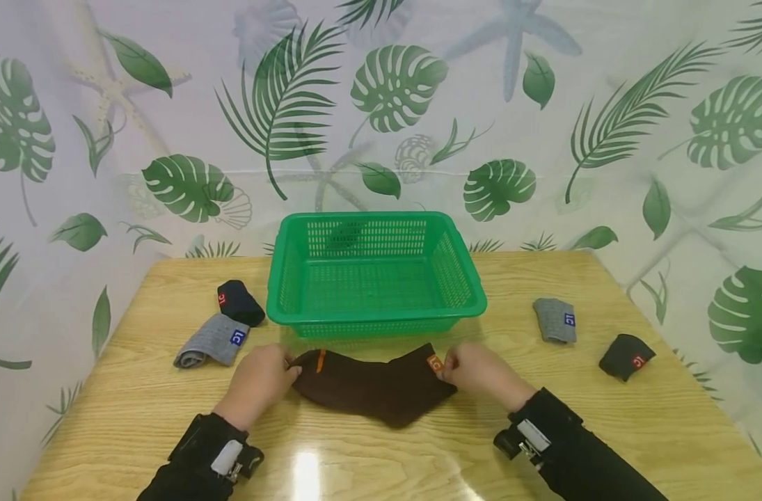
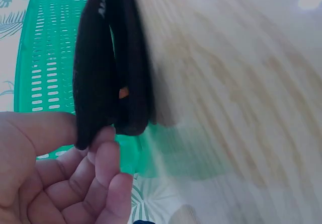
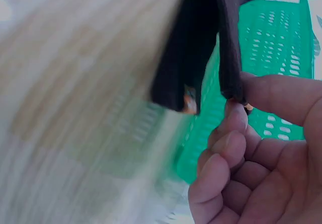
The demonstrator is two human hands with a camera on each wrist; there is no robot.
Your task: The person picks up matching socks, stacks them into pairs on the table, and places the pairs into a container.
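Note:
A dark brown sock (image 1: 374, 386) with orange marks is stretched sideways between both hands, in front of the green basket. My left hand (image 1: 264, 379) pinches its toe end between thumb and fingertips; my right hand (image 1: 481, 372) pinches the cuff by the orange label (image 1: 435, 363). In the left wrist view the left thumb (image 2: 50, 131) presses on the dark fabric (image 2: 95, 83), with a second dark layer (image 2: 133, 98) hanging beside it. The right wrist view likewise has the right thumb (image 3: 276, 95) on one layer (image 3: 230, 58) and another layer (image 3: 173, 78) apart from it.
The green basket (image 1: 381, 321) stands at the table's back. On the left lie a folded black sock (image 1: 241, 305) and a rolled grey sock (image 1: 213, 341). A grey sock (image 1: 554, 321) and a black sock (image 1: 625, 356) lie folded on the right. A leaf-patterned cloth (image 1: 418, 153) hangs behind.

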